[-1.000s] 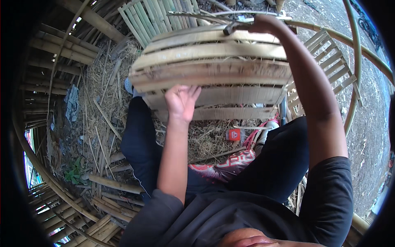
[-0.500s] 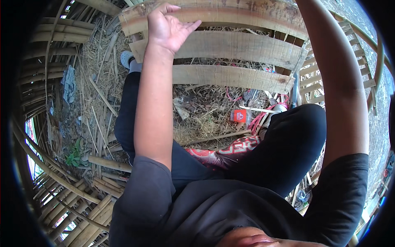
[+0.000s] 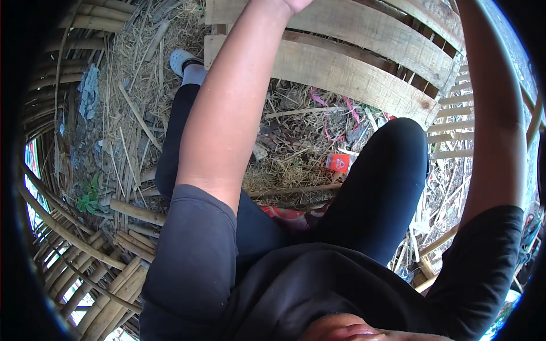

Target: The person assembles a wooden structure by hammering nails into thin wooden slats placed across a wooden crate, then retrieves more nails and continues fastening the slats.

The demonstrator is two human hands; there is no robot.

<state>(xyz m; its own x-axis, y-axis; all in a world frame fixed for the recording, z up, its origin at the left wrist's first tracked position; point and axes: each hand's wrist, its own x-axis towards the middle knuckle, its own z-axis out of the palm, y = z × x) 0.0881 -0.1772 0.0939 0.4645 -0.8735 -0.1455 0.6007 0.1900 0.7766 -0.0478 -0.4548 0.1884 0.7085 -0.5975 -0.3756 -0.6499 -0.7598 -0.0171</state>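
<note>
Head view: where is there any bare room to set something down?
Most open, though straw-littered: the ground between the left forearm and the orange-red container, below the slatted wooden panel. Crowded: lower left, with bamboo pieces.

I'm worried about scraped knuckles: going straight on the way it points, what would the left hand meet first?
Probably the wooden slats next to the left hand at the picture's top edge, though its fingertips lie out of frame and depth is unclear.
</note>
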